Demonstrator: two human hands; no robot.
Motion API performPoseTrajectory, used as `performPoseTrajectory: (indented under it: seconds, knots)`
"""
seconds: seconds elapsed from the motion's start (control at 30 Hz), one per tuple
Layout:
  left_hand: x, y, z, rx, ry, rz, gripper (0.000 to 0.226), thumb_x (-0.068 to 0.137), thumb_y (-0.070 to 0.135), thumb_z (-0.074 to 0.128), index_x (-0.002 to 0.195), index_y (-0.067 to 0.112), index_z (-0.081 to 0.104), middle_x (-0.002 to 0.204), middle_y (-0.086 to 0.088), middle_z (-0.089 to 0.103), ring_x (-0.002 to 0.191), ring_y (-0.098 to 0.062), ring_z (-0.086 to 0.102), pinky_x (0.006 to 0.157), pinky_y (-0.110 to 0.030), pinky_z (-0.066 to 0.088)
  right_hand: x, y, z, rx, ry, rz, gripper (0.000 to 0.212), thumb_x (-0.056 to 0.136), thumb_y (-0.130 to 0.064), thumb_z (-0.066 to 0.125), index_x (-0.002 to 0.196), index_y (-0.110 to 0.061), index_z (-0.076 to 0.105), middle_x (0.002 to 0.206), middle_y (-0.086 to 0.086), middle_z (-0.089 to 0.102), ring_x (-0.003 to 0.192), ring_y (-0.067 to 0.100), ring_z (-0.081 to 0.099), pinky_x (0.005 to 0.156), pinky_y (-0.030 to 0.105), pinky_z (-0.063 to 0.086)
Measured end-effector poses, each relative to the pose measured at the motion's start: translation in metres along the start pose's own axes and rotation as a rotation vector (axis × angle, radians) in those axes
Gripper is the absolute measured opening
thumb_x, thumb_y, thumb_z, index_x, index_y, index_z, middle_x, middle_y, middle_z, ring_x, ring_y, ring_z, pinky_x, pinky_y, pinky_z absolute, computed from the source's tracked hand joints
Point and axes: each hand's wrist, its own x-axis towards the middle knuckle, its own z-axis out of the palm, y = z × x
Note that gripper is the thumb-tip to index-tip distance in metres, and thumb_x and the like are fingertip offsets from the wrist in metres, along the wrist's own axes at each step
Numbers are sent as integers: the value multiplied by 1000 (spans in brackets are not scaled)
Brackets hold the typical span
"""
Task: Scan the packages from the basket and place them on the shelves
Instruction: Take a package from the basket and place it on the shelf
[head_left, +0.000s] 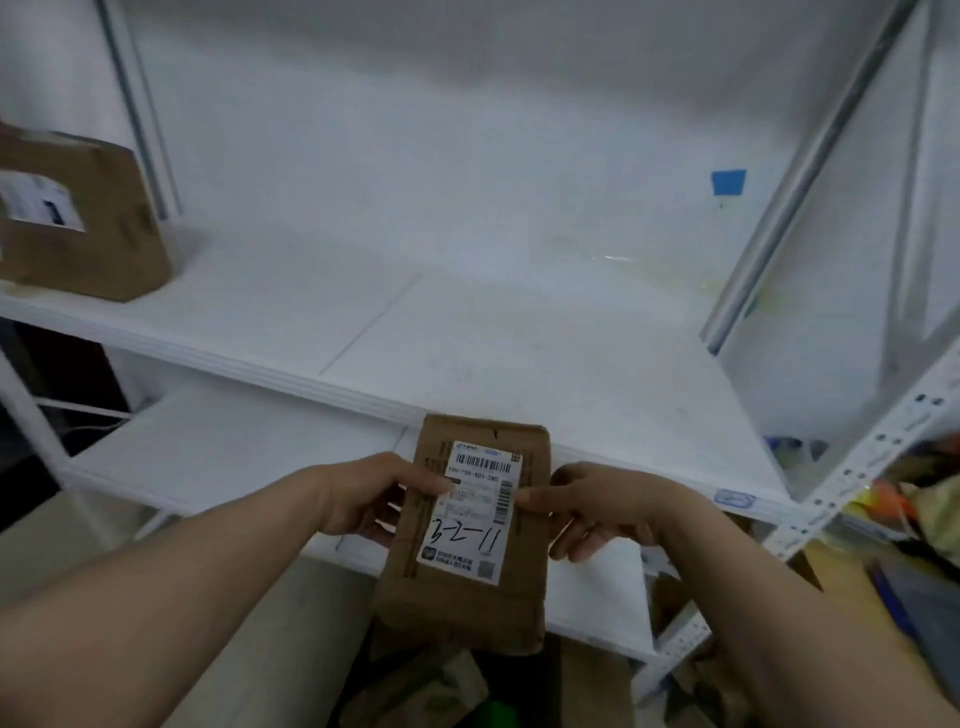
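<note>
Package (467, 540) held just in front of white shelf (467, 338).
Left hand (363, 493), right hand (608, 506) pinch its sides; brown box (78, 218) on shelf's left end, blue tape (728, 183) behind shelf.

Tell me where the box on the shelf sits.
In the head view, the box sits at the far left of the upper shelf, beside a rear post, up and left of the held package.

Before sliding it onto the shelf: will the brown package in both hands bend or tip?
The package is probably stiff: its edges look straight though the left hand and right hand pinch only its sides. Likely light, as that pinch alone carries it. Flat, it should hardly tip on the shelf.
</note>
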Motion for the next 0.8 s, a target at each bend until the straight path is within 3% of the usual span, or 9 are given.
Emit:
performPoseTrajectory:
  seconds: [0.2, 0.3, 0.33, 0.4, 0.5, 0.67, 0.8]
  knots:
    - [-94, 4, -151, -73, 192, 212, 49, 69, 35, 76, 113, 14, 71, 111, -9, 75, 102, -25, 71, 81, -34, 55, 30, -179, 68, -91, 118, -199, 42, 85, -46, 77, 110, -13, 68, 108, 16, 74, 82, 22, 70, 76, 33, 60]
    - [-119, 4, -213, -152, 283, 323, 42, 78, 20, 79, 118, 15, 66, 116, -8, 74, 109, -23, 70, 86, -33, 54, 55, -239, 99, -22, 243, -321, 50, 82, -40, 81, 123, -21, 59, 103, 9, 76, 86, 23, 72, 74, 32, 58]
    - [-124, 4, -232, -188, 321, 357, 50, 76, 15, 81, 122, 15, 61, 116, -7, 74, 109, -21, 70, 88, -33, 53, 65, -255, 109, 3, 275, -361, 54, 82, -37, 82, 127, -25, 56, 102, 7, 76, 91, 24, 73, 78, 35, 60]
    - [-127, 5, -266, -239, 399, 398, 73, 70, 8, 86, 133, 18, 50, 117, -4, 74, 112, -21, 68, 95, -39, 52, 86, -283, 127, 66, 306, -429, 56, 84, -27, 81, 132, -26, 53, 98, 4, 77, 95, 24, 74, 88, 43, 59]
    - [-122, 9, -305, -212, 474, 420, 84, 65, 7, 86, 138, 25, 48, 116, 4, 73, 115, -22, 64, 105, -47, 44, 116, -312, 144, 127, 350, -509, 59, 87, -14, 77, 138, -27, 49, 98, 1, 76, 91, 18, 74, 80, 38, 60]
    - [-90, 29, -349, -136, 586, 419, 66, 79, -2, 77, 136, 23, 54, 110, 3, 74, 106, -18, 65, 83, -35, 52, 178, -350, 144, 104, 476, -576, 69, 85, -15, 77, 142, -35, 45, 115, 1, 69, 107, 20, 67, 95, 48, 57]
    - [-63, 54, -388, -73, 692, 458, 83, 83, -8, 70, 149, 29, 36, 116, -4, 68, 109, -24, 63, 90, -45, 55, 229, -379, 132, 99, 533, -594, 71, 87, -17, 76, 146, -30, 39, 122, 3, 66, 110, 20, 63, 99, 47, 54]
